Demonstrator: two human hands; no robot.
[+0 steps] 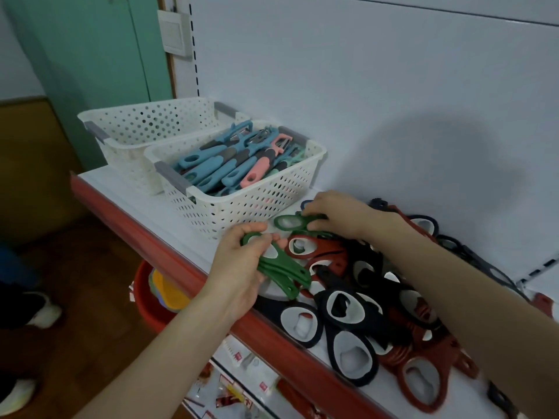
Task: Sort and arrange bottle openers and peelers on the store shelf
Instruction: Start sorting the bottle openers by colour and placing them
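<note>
- Head view: the left hand [239,269] has its grip closed round a small stack of green plastic bottle openers [282,269], held just above the front of the white store shelf [145,204].
- The right hand [332,211] pinches another green bottle opener [289,222], its grip curled over the handle end, just beside the near basket.
- A heap of black and red bottle openers [372,300] lies on the shelf, under and to the right of both hands.
- Blue, pink and grey-handled peelers [230,164] fill a white perforated plastic basket [242,204]; a second white perforated basket [136,125] stands just beside it, further left.
</note>
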